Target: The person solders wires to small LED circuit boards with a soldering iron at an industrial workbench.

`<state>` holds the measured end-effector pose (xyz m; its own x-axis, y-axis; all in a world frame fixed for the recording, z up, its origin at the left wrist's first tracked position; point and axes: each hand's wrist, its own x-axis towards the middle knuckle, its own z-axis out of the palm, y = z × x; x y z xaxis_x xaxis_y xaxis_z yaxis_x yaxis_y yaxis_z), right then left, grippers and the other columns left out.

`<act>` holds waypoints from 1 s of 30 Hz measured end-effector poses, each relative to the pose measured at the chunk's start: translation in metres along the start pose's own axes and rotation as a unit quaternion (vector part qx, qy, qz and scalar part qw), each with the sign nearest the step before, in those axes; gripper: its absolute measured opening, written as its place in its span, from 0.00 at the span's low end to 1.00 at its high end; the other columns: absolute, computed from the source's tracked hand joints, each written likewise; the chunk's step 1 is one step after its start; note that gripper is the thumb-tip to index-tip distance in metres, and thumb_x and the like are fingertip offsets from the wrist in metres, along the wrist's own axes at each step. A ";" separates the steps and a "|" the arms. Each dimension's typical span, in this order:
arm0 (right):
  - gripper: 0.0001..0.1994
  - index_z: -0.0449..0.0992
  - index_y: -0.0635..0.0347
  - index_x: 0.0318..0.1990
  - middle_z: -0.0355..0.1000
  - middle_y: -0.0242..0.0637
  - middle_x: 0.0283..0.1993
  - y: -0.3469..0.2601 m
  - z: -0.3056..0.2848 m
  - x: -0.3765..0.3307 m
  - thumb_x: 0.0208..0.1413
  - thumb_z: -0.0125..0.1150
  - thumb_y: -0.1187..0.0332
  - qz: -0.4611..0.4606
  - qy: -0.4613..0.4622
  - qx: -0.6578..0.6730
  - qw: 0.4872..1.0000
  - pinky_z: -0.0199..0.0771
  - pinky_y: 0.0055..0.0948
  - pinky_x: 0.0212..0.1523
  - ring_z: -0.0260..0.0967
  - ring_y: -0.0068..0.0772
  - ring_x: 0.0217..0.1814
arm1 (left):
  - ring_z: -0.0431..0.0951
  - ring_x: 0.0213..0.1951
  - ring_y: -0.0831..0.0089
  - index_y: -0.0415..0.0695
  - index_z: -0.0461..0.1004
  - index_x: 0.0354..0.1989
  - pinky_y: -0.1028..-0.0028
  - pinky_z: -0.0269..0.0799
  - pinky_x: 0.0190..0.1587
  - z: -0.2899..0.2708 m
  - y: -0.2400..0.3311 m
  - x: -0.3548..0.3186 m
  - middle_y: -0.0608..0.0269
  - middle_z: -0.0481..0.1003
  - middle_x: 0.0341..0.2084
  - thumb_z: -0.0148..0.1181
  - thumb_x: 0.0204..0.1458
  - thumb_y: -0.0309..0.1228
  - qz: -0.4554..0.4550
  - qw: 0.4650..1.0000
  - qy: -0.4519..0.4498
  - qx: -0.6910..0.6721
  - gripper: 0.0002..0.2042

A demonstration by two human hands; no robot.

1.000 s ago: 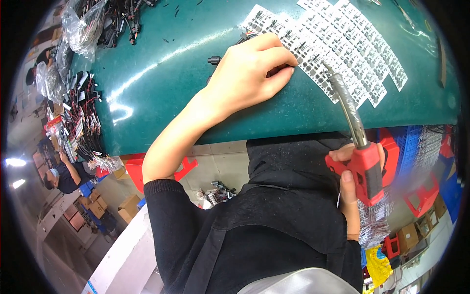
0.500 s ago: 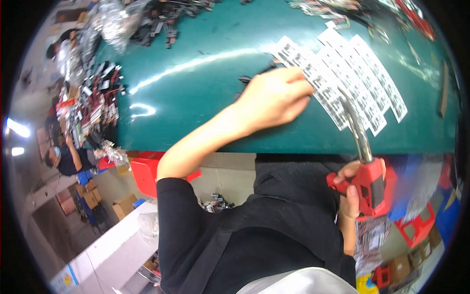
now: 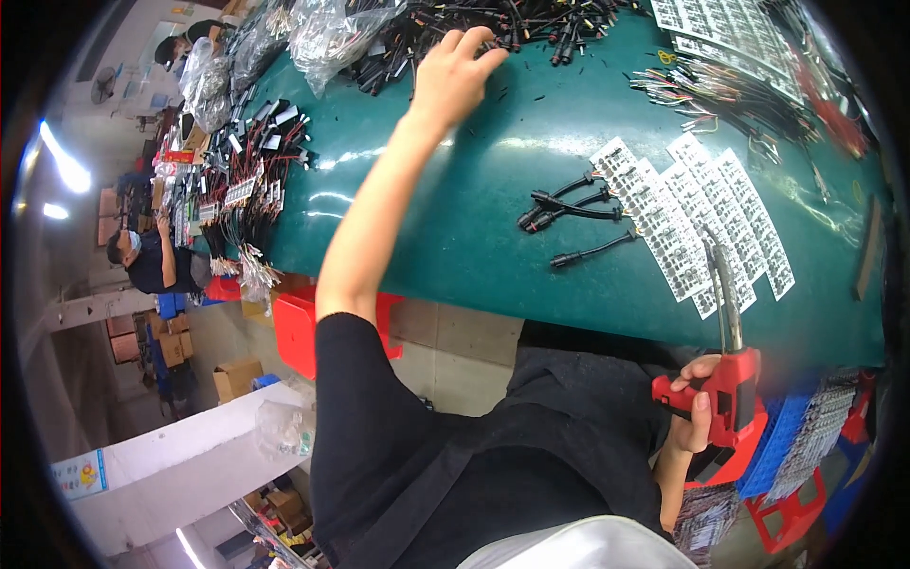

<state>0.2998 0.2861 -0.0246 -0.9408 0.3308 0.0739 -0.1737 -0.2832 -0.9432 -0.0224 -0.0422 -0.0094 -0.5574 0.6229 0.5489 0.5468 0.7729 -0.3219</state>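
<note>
My left hand [image 3: 455, 81] reaches to the far side of the table, over the front of a pile of black connector cables [image 3: 531, 24]. Its fingers are spread, and I see nothing between them. By the table's near edge on the right, my right hand [image 3: 698, 403] wraps round the handle of a red soldering gun [image 3: 735, 398]. The gun's metal tip points over white sheets of small circuit boards [image 3: 654, 218] lying on the table. Several short black cables [image 3: 578, 209] lie with their wire ends at the left edge of these sheets.
Clear plastic bags [image 3: 332, 38] and bundles of wired boards [image 3: 251, 185] line the table's left side. Loose thin wires [image 3: 730, 95] and more board sheets [image 3: 730, 28] lie at the far right. A red stool [image 3: 296, 332] stands below. Another person [image 3: 152, 256] sits at the left.
My left hand has moved from beside the board sheets to the far cable pile, uncovering the short cables. The view has shifted; my right hand still holds the soldering gun.
</note>
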 end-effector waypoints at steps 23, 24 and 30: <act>0.38 0.45 0.68 0.64 0.71 0.42 0.43 -0.021 0.035 0.018 0.49 0.62 0.77 0.008 -0.090 -0.052 0.995 0.70 0.21 0.42 0.70 0.22 0.41 | 0.72 0.21 0.81 0.37 0.73 0.33 0.82 0.68 0.23 -0.150 0.218 -0.017 0.62 0.74 0.24 0.69 0.40 0.24 -0.141 0.632 -0.164 -0.745 0.13; 0.38 0.46 0.68 0.64 0.69 0.43 0.46 -0.015 0.030 0.016 0.48 0.62 0.77 -0.023 -0.112 -0.059 0.992 0.70 0.23 0.44 0.70 0.24 0.43 | 0.73 0.24 0.76 0.37 0.71 0.33 0.79 0.70 0.26 -0.152 0.218 -0.015 0.57 0.75 0.27 0.68 0.39 0.20 -0.128 0.624 -0.196 -0.746 0.13; 0.36 0.46 0.71 0.63 0.63 0.46 0.52 -0.010 0.025 0.003 0.48 0.61 0.80 -0.093 -0.086 -0.175 0.976 0.69 0.26 0.47 0.68 0.28 0.47 | 0.75 0.30 0.73 0.37 0.74 0.33 0.75 0.70 0.32 -0.149 0.224 -0.013 0.57 0.76 0.29 0.67 0.40 0.21 -0.105 0.647 -0.225 -0.721 0.11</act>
<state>0.2915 0.2677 -0.0067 -0.9424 0.1827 0.2801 -0.2649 0.1031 -0.9587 0.2006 0.1047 0.0264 -0.6615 0.7457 0.0803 0.2635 0.1308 0.9558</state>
